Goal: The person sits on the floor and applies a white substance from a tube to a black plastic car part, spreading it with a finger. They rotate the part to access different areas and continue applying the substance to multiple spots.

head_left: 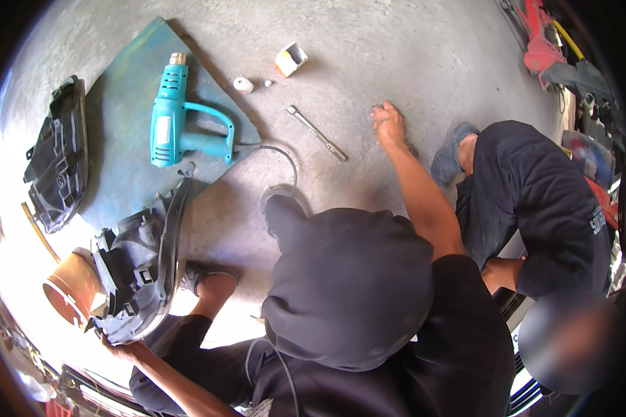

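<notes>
My left hand (122, 349) grips the lower end of a black car headlight (140, 267) with a clear lens edge, tilted beside my left leg. The fingers are partly hidden under it. My right arm reaches out over the concrete floor, and my right hand (389, 125) is low there with its fingers curled in. Anything in them is too small to make out. Left of that hand lies a steel socket wrench (317, 133). A teal heat gun (176, 128) rests on a blue-green board (118, 167), and a second black headlight (57, 156) is at the board's left edge.
On the floor stand a small open box (291, 60), a white bottle (243, 85) and a little white cap (268, 83). The heat gun's cord (290, 161) curves toward me. An orange-brown pot (71, 285) sits at left. Close on my right squats a co-worker (528, 187); a red jack (539, 42) is beyond.
</notes>
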`<action>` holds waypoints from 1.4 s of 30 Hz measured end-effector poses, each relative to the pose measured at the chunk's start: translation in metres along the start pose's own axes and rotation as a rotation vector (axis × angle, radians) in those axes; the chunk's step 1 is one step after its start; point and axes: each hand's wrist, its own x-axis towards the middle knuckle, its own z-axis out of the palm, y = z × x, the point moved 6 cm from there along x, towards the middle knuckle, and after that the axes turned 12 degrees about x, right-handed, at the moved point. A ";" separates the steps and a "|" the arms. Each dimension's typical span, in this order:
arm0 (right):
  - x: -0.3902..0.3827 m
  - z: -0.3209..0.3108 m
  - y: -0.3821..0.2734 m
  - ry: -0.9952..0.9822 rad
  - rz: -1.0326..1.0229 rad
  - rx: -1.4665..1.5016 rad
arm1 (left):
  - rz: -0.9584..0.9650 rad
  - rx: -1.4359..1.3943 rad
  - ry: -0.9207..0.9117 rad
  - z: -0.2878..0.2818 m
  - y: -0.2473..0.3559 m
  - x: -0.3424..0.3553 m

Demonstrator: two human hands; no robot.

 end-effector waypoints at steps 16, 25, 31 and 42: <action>-0.021 0.001 -0.010 0.039 -0.717 -0.856 | -0.002 -0.021 -0.059 -0.001 -0.011 0.014; -0.010 -0.007 0.010 0.016 -0.436 -0.548 | 0.045 0.048 -0.010 0.014 -0.003 0.005; -0.003 -0.002 0.025 0.063 -0.055 -0.061 | 0.029 0.007 -0.053 0.006 -0.003 0.000; -0.033 0.032 -0.123 -0.305 -0.437 -0.243 | 0.207 -0.241 -0.012 0.024 0.006 -0.007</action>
